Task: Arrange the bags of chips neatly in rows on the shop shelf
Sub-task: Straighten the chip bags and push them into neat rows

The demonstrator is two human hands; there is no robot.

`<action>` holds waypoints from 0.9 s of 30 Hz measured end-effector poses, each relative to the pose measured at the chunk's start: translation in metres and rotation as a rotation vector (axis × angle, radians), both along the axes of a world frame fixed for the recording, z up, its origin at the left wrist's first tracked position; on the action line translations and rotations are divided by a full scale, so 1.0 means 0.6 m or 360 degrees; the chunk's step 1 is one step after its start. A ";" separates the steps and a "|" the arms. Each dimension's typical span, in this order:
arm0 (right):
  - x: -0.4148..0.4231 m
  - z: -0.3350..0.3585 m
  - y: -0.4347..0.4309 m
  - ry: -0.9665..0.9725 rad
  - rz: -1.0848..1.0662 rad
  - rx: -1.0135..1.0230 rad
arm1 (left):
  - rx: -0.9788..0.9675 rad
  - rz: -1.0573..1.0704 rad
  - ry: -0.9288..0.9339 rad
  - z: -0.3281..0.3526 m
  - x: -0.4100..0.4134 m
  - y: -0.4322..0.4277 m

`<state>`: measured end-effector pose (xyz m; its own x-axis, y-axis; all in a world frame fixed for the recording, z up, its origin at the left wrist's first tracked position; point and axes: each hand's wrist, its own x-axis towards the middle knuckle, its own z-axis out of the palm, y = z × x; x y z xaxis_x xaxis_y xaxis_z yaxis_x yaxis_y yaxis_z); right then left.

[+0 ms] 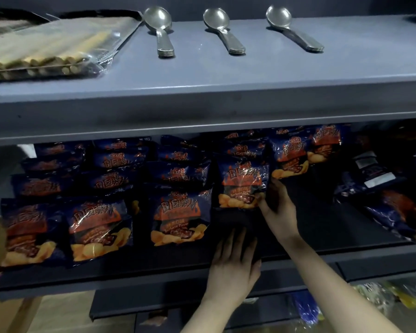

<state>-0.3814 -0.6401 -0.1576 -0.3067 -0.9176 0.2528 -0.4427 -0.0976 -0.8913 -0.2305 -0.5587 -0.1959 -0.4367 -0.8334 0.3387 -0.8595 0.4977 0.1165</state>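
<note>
Dark blue chip bags with orange print stand in rows on the middle shelf (154,267). Front bags sit at the left (27,231), left of centre (99,229) and centre (180,217). My right hand (277,207) grips the lower right corner of the front bag of the fourth row (243,183). My left hand (234,263) lies flat, fingers apart, on the dark shelf floor in front of that row, holding nothing. Two more upright bags (291,157) stand behind my right hand. Loose bags (399,212) lie tumbled at the right end.
The grey upper shelf (226,75) overhangs the rows, carrying three stacks of metal spoons (162,32) and a clear pack of sticks (46,51). A bare patch of shelf floor (322,224) lies between my right arm and the tumbled bags. Packaged goods (382,296) show on the level below.
</note>
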 end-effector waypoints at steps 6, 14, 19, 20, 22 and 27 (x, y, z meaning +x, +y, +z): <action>0.004 -0.002 0.000 0.0018 0.0028 0.0005 | 0.0052 -0.0014 -0.0008 -0.004 0.002 -0.002; 0.011 0.002 0.000 0.0086 -0.0155 -0.0007 | 0.0086 -0.0022 -0.0031 0.000 0.001 -0.005; 0.013 -0.001 0.001 0.0191 -0.0239 -0.0032 | 0.0078 -0.0056 -0.0056 -0.002 0.003 -0.005; 0.013 -0.002 0.001 0.0216 -0.0248 -0.0033 | 0.0079 -0.0060 -0.0059 -0.002 0.003 -0.005; 0.013 -0.002 0.000 0.0268 -0.0261 -0.0030 | 0.0083 -0.0063 -0.0064 0.001 0.004 -0.005; 0.015 -0.004 -0.002 0.0356 -0.0273 -0.0036 | 0.0032 -0.0083 -0.0021 0.000 0.004 -0.005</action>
